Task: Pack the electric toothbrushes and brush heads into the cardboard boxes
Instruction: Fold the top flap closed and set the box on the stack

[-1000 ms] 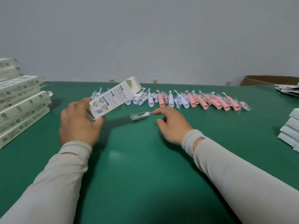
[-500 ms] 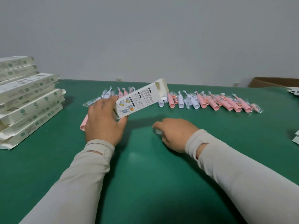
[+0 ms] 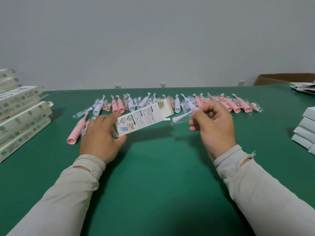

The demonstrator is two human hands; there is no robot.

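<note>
My left hand [image 3: 100, 135] grips the near end of a white printed cardboard box [image 3: 141, 119], held above the green table with its open flap end pointing right. My right hand [image 3: 214, 128] pinches a brush head in a clear plastic wrapper [image 3: 181, 118], lifted off the table, its tip a short way from the box's open mouth. A row of pink and white toothbrush handles and wrapped brush heads [image 3: 170, 104] lies across the table behind both hands. One pink toothbrush [image 3: 77, 129] lies apart at the left, beside my left hand.
Packed white boxes are stacked at the left edge [image 3: 20, 120]. Flat white cartons [image 3: 305, 130] are piled at the right edge. A brown cardboard carton [image 3: 279, 79] and some leaflets [image 3: 305, 86] sit at the far right. The green table [image 3: 156, 167] spreads between my forearms.
My right hand has picked the wrapped brush head up off the table and raised it toward the box's open end. The left hand keeps the box tilted.
</note>
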